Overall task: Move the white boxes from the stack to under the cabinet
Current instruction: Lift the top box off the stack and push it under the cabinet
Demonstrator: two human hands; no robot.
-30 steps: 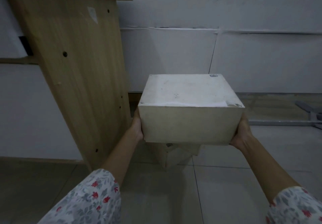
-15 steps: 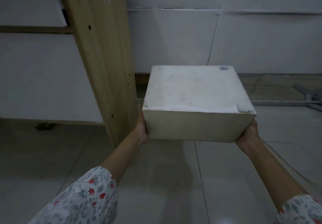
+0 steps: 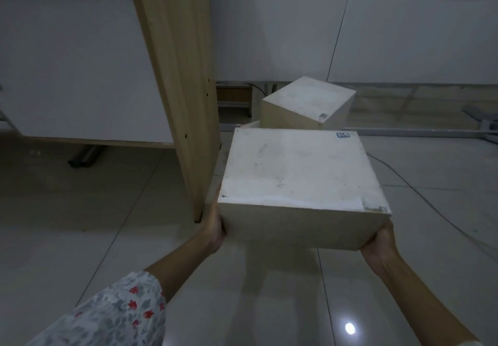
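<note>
I hold a white box [image 3: 296,173] in front of me, above the tiled floor. My left hand [image 3: 214,224] grips its lower left side and my right hand [image 3: 378,240] grips its lower right corner. Behind it a second white box [image 3: 307,102] sits turned at an angle near the wall. The wooden cabinet [image 3: 175,76] stands to the left, its side panel reaching the floor next to my left hand. Beneath the cabinet's white front there is a low gap [image 3: 89,151].
A cable [image 3: 420,197] runs over the floor on the right. Metal frame bars [image 3: 431,131] lie along the far wall at the right. White wall panels [image 3: 404,28] close off the back. A metal leg [image 3: 86,157] shows under the cabinet.
The box has come down lower and nearer the floor in both hands. My view has tilted down, and the second box behind has come into sight.
</note>
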